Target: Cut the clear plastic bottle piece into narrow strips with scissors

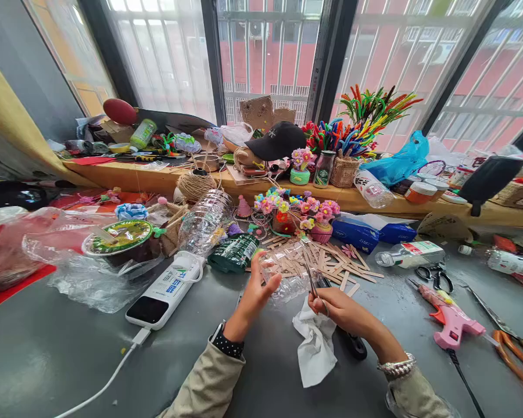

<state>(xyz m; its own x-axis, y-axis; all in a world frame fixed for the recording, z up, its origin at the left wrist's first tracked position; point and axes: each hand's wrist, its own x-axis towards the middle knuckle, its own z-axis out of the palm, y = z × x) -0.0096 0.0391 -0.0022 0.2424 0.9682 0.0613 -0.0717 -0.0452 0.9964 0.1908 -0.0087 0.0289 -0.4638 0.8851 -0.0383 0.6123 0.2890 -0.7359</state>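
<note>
My left hand [253,297] has its thumb and fingers around one end of a clear plastic bottle [290,284] lying sideways above the table. In my right hand [344,313] is a pair of small metal scissors [312,280], blades pointing up and away at the bottle's right end. Whether the blades are cutting into the plastic is hard to make out. Wooden craft sticks [351,264] lie in a loose pile just behind the bottle. A crumpled white tissue [314,354] rests below my right hand, beside a black handle [356,346].
A white power bank [168,293] with a cable lies left, near a plastic bag [100,284]. To the right are a pink glue gun [455,319], black-handled scissors [438,277] and large orange-handled scissors [516,348]. Craft flowers [281,203] and a wooden ledge [253,188] stand behind.
</note>
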